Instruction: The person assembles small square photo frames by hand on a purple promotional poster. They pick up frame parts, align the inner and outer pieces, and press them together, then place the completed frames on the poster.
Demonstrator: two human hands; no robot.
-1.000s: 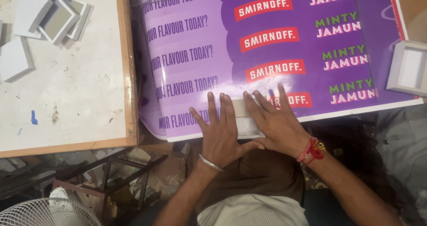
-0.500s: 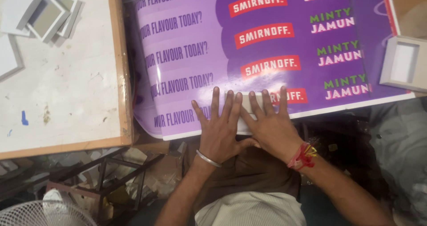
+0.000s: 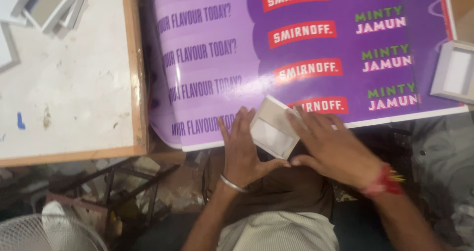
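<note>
Between both hands, a small shallow cardboard tray (image 3: 274,127) is tilting off the purple printed sheet (image 3: 306,58); the left hand (image 3: 242,152) and right hand (image 3: 335,150), fingers spread, are cradling its edges. It looks light, stiff, crushable; best gripped by its rims.

We see a glossy purple printed sheet (image 3: 306,58) — smooth, with light glaring off it. The small tray (image 3: 274,127) looks like matt grey-white cardboard, as does the one at the right edge (image 3: 454,73). The tabletop (image 3: 64,83) is white, matt and scuffed, edged in bare wood. A thin metal bangle (image 3: 232,183) shines dully — the red wrist thread (image 3: 385,179) is cloth.
</note>
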